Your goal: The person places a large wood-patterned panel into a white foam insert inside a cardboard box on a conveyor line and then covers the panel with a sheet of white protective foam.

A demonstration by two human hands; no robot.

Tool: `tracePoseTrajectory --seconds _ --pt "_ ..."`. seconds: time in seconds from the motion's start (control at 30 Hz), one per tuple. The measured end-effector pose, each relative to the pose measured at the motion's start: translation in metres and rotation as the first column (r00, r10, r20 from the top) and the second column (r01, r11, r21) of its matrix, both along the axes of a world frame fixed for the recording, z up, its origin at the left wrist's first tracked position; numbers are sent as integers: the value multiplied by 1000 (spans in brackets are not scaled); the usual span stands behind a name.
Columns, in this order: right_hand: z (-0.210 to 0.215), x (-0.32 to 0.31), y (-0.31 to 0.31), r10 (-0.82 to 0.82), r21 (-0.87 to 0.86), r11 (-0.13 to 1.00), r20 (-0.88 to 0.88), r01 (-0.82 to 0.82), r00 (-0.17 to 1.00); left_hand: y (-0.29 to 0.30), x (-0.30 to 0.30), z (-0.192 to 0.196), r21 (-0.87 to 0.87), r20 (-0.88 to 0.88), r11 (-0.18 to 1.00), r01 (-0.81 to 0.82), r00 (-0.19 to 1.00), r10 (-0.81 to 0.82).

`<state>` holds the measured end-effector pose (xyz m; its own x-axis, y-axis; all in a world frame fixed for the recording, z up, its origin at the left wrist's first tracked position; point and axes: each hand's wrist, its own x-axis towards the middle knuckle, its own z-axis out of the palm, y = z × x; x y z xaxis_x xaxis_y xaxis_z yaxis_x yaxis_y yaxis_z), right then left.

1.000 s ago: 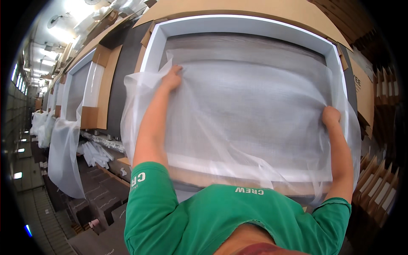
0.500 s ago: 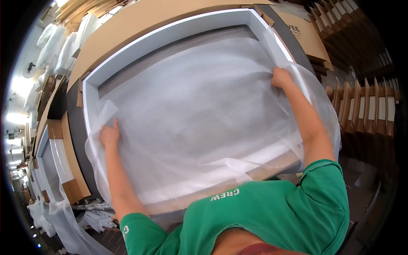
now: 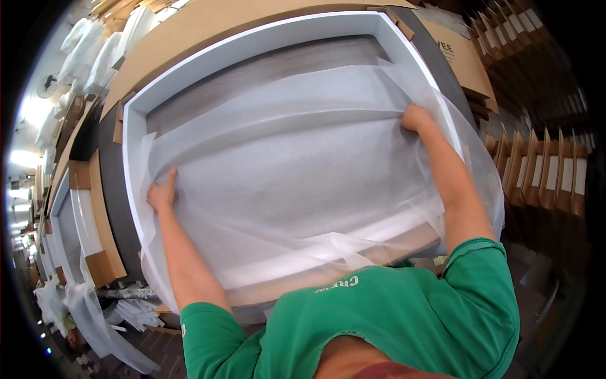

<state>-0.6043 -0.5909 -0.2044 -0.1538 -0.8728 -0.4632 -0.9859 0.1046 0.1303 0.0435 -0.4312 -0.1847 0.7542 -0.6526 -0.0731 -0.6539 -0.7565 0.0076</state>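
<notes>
Warehouse aisle, cardboard-wrapped panels (image 3: 82,208) stacked around. Head view: a large white frame (image 3: 252,47) is covered by translucent foam sheet (image 3: 284,170). Left hand (image 3: 163,192) is pressed on the sheet's left edge, fingers curled, thumb up. Right hand (image 3: 415,117) is closed on the sheet at the right edge.

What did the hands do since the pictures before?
The view swung round, so the white frame now looks tilted. In the picture the left hand slid from the top of the frame down to its left edge, and the right hand went from the lower right up toward the top right corner. Both stayed pressed on the thin plastic sheet, which still covers the panel. Cardboard stays behind it.
</notes>
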Motion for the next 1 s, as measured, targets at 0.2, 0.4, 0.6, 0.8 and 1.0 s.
tracePoseTrajectory --seconds 0.2,0.4,0.6,0.8,1.0 --pt "12 18 5 49 -92 995 31 -46 998 15 43 -16 -16 -124 998 -53 991 50" --pt "25 30 18 124 -98 985 -161 -141 979 19 -3 -21 -37 107 987 -159 981 162" --pt "27 13 10 198 -105 974 -41 -201 979 35 19 -51 -188 133 982 14 991 12" --pt "58 13 22 467 -98 884 209 -457 859 36 4 -5 409 -94 765 498 857 -507" --pt "120 63 62 646 -239 751 459 -616 610 99 -93 97 65 -405 853 518 795 -452"
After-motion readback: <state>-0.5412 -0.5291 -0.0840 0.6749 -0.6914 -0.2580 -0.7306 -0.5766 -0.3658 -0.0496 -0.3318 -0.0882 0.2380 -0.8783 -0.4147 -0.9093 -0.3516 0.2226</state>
